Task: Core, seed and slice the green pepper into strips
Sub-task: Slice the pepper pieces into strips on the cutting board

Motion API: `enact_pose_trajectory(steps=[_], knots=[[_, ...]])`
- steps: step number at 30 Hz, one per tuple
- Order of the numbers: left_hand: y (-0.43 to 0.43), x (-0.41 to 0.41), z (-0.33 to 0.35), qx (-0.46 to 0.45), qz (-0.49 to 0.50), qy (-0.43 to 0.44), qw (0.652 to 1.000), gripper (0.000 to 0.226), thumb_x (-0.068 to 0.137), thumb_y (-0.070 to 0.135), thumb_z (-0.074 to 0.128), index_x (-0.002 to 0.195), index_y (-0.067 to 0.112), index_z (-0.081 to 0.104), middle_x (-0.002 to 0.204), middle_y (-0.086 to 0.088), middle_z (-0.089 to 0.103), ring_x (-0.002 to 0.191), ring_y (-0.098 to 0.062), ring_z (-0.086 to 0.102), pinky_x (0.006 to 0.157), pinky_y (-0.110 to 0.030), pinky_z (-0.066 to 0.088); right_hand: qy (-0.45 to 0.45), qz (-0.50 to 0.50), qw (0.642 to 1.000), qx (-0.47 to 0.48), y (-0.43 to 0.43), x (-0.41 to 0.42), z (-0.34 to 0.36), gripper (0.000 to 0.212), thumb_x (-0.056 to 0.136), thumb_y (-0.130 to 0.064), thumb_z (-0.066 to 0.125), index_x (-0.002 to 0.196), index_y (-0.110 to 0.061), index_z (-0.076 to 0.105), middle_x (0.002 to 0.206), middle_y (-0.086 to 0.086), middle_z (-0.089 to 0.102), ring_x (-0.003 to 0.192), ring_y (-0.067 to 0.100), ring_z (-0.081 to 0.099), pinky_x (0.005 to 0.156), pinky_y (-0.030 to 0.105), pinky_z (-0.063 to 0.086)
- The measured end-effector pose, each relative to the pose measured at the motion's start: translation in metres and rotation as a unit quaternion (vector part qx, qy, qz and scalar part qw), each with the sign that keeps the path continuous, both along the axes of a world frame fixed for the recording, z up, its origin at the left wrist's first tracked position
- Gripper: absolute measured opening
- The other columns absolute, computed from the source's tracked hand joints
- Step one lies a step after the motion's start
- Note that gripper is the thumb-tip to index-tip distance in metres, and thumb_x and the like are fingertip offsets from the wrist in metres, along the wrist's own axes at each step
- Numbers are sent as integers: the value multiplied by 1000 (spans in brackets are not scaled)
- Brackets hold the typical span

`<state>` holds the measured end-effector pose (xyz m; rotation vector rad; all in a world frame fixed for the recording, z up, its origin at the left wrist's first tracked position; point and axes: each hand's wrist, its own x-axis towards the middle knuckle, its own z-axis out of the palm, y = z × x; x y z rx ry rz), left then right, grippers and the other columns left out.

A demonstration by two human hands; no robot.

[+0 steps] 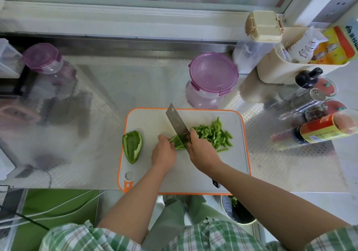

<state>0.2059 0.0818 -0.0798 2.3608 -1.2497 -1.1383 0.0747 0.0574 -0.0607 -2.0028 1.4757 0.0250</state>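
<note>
Your right hand (201,152) was wrapped round the handle of the cleaver (177,122), its blade angled across the middle of the cutting board (193,177) with the edge down on the green pepper piece (177,144). Your left hand (163,152) held that piece to the board just left of the blade, fingers curled over it. The cut strips (215,132) lay heaped right of the blade, toward the board's far right corner. An unsliced pepper half (132,146) lay hollow side up at the board's left edge, overhanging the orange rim. A purple-lidded container (213,72) stood on the steel counter (135,80) beyond the board's far edge.
</note>
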Motion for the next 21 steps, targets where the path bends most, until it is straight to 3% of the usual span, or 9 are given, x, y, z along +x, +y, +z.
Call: enact_pose_trajectory(steps=[5, 9, 13, 21], knots=[[1, 0, 0, -12, -25, -11, 1000, 14, 101, 17, 41, 109, 6, 38, 108, -16, 63, 98, -40, 59, 72, -40, 43, 12, -4, 1000, 0, 0, 2, 0, 24, 100, -16, 40, 122, -9, 36, 87, 12, 63, 72, 30, 60, 59, 43, 50], [1, 0, 0, -24, -35, -17, 999, 10, 100, 15, 40, 105, 7, 37, 105, -17, 63, 95, -42, 59, 69, -41, 41, 37, 0, 999, -1, 0, 8, -3, 24, 99, -11, 39, 123, -8, 35, 79, 10, 58, 66, 29, 56, 51, 35, 38], [3, 2, 2, -26, -37, -13, 999, 8, 100, 16, 40, 100, 12, 32, 101, -15, 62, 93, -40, 59, 65, -37, 36, 50, 3, 999, -5, -6, 18, -6, 16, 98, -7, 40, 113, -10, 36, 77, 9, 55, 68, 30, 56, 52, 36, 38], [9, 0, -1, -55, -37, -31, 997, 11, 101, 21, 42, 106, 12, 39, 93, -14, 62, 88, -39, 60, 63, -36, 35, -30, -66, 997, -13, -11, 3, -4, 15, 101, -14, 39, 111, -4, 38, 71, 9, 52, 59, 28, 51, 48, 33, 33]])
